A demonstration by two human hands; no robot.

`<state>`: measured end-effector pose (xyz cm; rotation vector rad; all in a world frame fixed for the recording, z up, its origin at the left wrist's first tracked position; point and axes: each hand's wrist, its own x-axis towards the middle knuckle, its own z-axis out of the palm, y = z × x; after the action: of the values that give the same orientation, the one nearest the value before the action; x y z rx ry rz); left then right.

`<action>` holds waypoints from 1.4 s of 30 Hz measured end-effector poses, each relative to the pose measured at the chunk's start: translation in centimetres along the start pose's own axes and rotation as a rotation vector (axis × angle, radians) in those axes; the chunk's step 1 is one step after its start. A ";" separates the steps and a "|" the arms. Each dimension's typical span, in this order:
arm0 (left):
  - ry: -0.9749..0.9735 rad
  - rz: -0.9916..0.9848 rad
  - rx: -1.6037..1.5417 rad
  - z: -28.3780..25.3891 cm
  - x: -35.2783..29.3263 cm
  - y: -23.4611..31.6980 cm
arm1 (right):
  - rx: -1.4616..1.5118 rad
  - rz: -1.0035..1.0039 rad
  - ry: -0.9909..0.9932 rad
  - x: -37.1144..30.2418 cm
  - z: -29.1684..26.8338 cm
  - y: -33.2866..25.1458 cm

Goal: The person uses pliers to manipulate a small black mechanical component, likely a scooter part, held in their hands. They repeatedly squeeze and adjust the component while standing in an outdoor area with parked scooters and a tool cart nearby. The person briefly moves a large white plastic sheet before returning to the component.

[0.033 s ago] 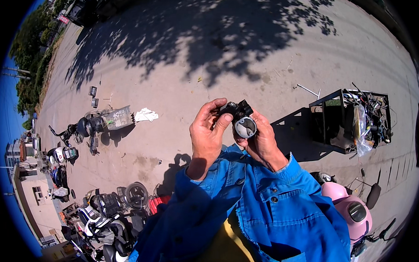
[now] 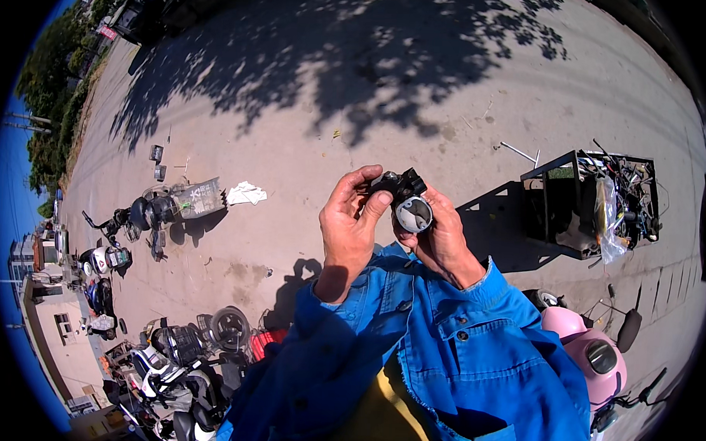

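In front of my chest I hold a small black mechanical part with a round, silver-grey metal mouth (image 2: 413, 215). Its mouth faces up toward me, and pale grey surfaces show inside it. My left hand (image 2: 348, 226) grips the black upper left side, thumb on top and fingers curled behind. My right hand (image 2: 448, 241) is closed around the part from the right and below, with its fingers partly hidden behind it. Both blue sleeves reach up from the lower edge.
A three-wheeled or two-wheeled vehicle (image 2: 155, 207) stands on the left, beside a white cloth (image 2: 247, 193). Several scooters (image 2: 173, 362) crowd the lower left. At right are a metal-framed crate (image 2: 548, 167) of scrap parts, a metal bar (image 2: 519, 152) and a pink scooter (image 2: 603, 361).
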<state>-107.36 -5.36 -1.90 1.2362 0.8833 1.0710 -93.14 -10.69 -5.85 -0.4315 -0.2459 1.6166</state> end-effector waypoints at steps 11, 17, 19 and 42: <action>0.042 -0.002 0.016 0.1 -0.5 0.3 | 0.027 0.021 -0.037 -0.5 0.0 0.1; 0.061 0.011 0.110 0.2 -1.1 1.0 | 0.024 0.090 -0.055 -0.9 0.1 0.1; 0.075 0.028 0.152 0.1 -1.3 0.9 | 0.070 0.120 -0.076 -1.1 0.3 0.1; 0.048 0.203 0.392 -0.1 -2.1 1.4 | 0.003 0.143 -0.035 -1.6 1.3 0.8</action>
<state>-108.20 -7.32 -0.61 1.6599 1.0550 1.1234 -94.31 -12.26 -4.78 -0.4265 -0.2439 1.7650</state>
